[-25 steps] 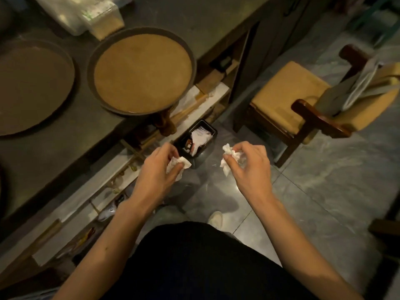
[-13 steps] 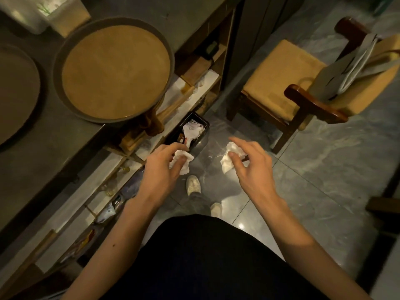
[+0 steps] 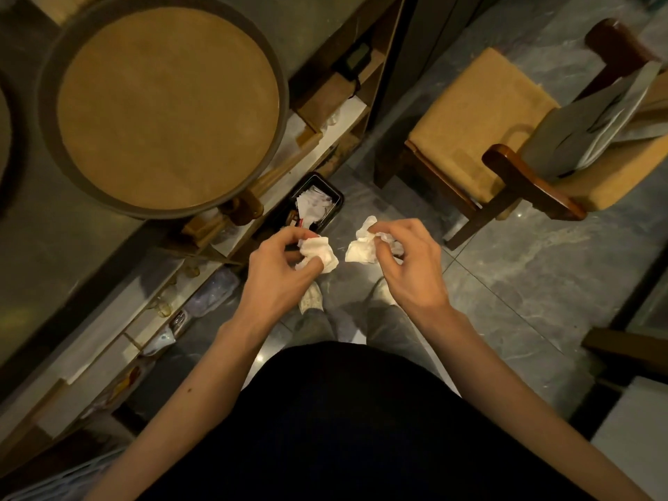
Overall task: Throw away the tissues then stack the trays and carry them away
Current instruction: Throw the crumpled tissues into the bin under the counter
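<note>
My left hand [image 3: 278, 273] pinches a crumpled white tissue [image 3: 320, 253]. A second crumpled tissue [image 3: 363, 247] is gripped by my right hand [image 3: 408, 262]. Both hands hover side by side above the floor, just in front of a small black bin [image 3: 334, 197] that holds white paper scraps. A round tray [image 3: 166, 106] with a brown inner surface and dark rim sits on the dark counter at upper left. A second tray's rim [image 3: 11, 146] shows at the far left edge.
Open shelves [image 3: 318, 139] with boxes and jars run under the counter. A wooden armchair [image 3: 506, 146] with a yellow cushion and a grey bag stands at right. My shoes [image 3: 311, 301] rest on the grey tiled floor.
My view and both hands have moved forward toward the black bin; the trays have slid left in view. Each hand still holds its tissue.
</note>
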